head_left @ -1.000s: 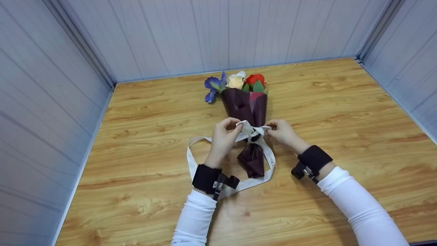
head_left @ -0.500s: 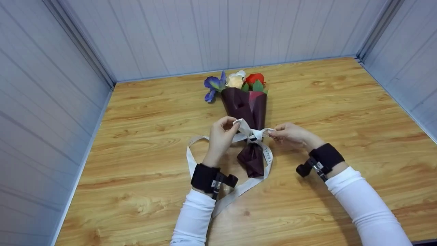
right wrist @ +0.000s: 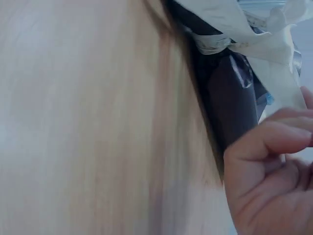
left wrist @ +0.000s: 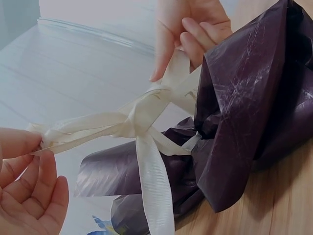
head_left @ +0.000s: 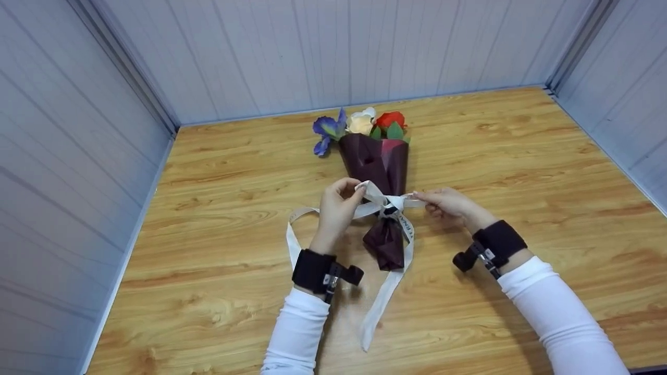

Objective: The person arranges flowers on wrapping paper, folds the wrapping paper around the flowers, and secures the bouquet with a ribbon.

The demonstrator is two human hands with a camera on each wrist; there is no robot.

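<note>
A bouquet in dark maroon wrapping paper (head_left: 372, 161) lies on the wooden table, its blooms pointing away from me. White printed ribbon (head_left: 398, 202) is knotted round its narrow waist. My left hand (head_left: 336, 208) pinches a ribbon loop on the left of the knot between thumb and fingertips. On the right, my right hand (head_left: 448, 204) pinches another ribbon loop beside the knot. In the left wrist view, the knot (left wrist: 139, 117) sits between both hands, and one tail hangs down over the paper. The right wrist view shows my curled right fingers (right wrist: 269, 142) at the ribbon.
Purple (head_left: 328, 130), cream (head_left: 359, 123) and red (head_left: 391, 121) flowers stick out of the paper's top. A long ribbon tail (head_left: 383, 302) trails toward the front, and another curves left under my left forearm. Pale panel walls (head_left: 333, 52) enclose the table (head_left: 224, 250) on three sides.
My right hand has drawn away to the right from the knot, pulling the loop out and tightening the knot. The front ribbon tail has slid from under my left arm toward the right.
</note>
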